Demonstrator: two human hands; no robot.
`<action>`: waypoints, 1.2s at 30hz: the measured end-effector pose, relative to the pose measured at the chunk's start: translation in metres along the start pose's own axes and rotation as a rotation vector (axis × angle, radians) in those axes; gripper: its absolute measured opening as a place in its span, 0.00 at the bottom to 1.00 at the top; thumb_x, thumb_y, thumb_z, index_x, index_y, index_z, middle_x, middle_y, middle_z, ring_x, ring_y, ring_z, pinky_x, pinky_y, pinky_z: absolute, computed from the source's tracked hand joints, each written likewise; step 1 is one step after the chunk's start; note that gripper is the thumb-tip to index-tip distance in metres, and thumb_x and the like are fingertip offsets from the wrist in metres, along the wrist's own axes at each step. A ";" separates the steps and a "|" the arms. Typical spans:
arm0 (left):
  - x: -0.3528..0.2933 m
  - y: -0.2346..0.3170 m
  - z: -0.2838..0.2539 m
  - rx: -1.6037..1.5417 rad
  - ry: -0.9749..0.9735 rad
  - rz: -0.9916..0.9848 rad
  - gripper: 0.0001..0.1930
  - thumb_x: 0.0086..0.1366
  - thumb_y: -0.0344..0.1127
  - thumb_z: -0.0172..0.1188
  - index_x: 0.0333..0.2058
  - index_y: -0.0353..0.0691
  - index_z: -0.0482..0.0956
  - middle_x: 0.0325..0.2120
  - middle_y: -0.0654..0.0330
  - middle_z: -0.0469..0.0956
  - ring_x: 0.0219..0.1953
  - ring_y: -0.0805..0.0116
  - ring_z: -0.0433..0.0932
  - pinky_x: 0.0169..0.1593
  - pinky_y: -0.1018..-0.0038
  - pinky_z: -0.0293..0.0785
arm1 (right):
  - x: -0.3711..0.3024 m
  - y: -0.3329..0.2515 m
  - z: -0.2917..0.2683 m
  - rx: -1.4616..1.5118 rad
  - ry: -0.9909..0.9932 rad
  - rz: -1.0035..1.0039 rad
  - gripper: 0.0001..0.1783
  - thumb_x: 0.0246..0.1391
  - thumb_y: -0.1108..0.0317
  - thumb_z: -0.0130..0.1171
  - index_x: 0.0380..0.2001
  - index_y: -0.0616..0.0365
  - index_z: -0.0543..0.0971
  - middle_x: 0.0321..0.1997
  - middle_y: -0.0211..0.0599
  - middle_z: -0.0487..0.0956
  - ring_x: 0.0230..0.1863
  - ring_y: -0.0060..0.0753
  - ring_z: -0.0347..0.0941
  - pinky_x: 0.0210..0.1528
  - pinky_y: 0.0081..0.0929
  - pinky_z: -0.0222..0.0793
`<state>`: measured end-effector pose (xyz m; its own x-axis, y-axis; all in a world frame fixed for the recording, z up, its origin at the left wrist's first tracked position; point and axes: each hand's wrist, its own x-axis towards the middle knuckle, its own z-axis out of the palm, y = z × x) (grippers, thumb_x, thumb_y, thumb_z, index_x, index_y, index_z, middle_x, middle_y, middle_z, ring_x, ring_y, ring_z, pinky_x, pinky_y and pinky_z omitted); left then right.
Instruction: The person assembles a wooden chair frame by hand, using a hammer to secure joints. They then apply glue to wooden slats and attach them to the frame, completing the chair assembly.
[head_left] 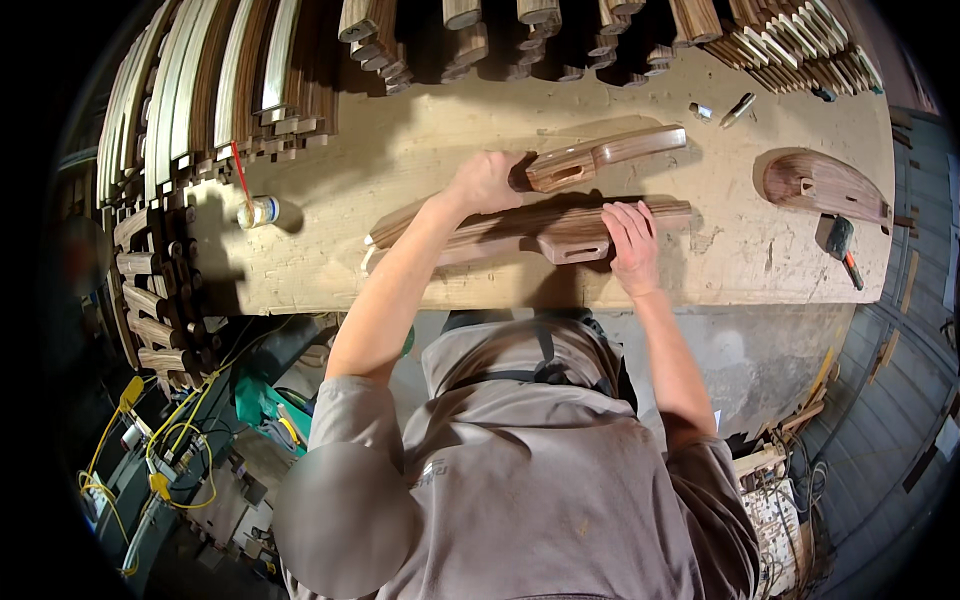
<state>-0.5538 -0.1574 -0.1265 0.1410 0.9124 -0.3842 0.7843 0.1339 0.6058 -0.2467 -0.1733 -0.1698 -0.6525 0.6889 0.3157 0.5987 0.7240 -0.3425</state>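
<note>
My left hand (487, 183) is closed on the left end of a curved brown wooden part (640, 147) that has a slotted block on its near side. Its fingertips are hidden. Closer to me, long dark wooden strips (510, 222) lie across the bench, side by side with a paler piece that has a slotted block (575, 248). Over the right part of these, my right hand (633, 240) has its fingers curled, gripping the strips beside the slotted block.
Stacks of curved wooden strips (205, 90) and more bundled wooden parts (465, 40) line the back and left. A small jar (260, 211) with a red stick stands at left. On the right lie an oval slotted wooden part (825, 185) and a black-headed hammer (838, 240).
</note>
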 end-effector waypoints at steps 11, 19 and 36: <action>-0.037 -0.050 -0.012 0.181 0.053 0.044 0.27 0.51 0.38 0.67 0.52 0.41 0.78 0.37 0.46 0.83 0.43 0.45 0.81 0.47 0.55 0.77 | -0.073 0.010 -0.197 -0.011 -0.153 0.216 0.23 0.42 0.78 0.63 0.46 0.62 0.77 0.48 0.43 0.80 0.54 0.48 0.74 0.70 0.58 0.58; -0.072 -0.066 0.031 0.252 0.394 0.227 0.24 0.51 0.41 0.71 0.47 0.40 0.80 0.39 0.54 0.82 0.44 0.51 0.79 0.47 0.59 0.78 | -0.073 0.052 -0.237 0.043 0.060 0.537 0.27 0.48 0.78 0.69 0.54 0.62 0.75 0.51 0.43 0.78 0.54 0.45 0.75 0.65 0.36 0.63; -0.085 0.006 0.058 0.394 0.659 0.093 0.45 0.44 0.49 0.78 0.59 0.41 0.68 0.55 0.54 0.71 0.59 0.52 0.69 0.66 0.55 0.61 | 0.073 0.060 -0.005 0.330 -0.245 0.032 0.30 0.44 0.73 0.62 0.56 0.60 0.75 0.53 0.52 0.77 0.57 0.54 0.70 0.61 0.42 0.67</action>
<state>-0.5256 -0.2571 -0.1306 -0.0755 0.9714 0.2253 0.9613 0.0109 0.2751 -0.2554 -0.0794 -0.1628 -0.7509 0.6538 0.0935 0.4659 0.6248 -0.6266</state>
